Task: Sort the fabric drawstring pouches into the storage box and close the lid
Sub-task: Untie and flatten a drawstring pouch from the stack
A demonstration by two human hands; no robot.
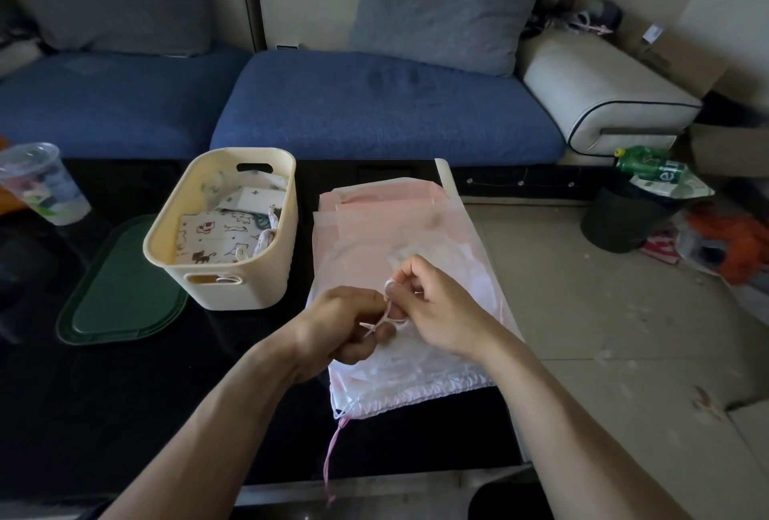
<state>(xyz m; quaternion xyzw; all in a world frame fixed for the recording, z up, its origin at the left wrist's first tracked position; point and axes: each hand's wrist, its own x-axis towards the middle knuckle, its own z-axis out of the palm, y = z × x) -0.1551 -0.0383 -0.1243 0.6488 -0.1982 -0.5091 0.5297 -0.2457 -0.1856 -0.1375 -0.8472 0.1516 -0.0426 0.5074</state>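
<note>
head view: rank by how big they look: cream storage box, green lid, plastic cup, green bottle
1. cream storage box and green lid: about alike, so no ranking; the box hides part of the lid.
2. plastic cup.
3. green bottle: smallest, though it lies farther away.

Cream box (245, 290), green lid (120, 290), pink pouches (399, 220).
White pouch (208, 238) with cat print; blue sofa (374, 111), grey cushions (445, 3); green bottle (649, 163).

Black table (125, 415): cream box (233, 261), green lid (120, 290) beside, pink pouches (399, 236), plastic cup (41, 182).
</note>
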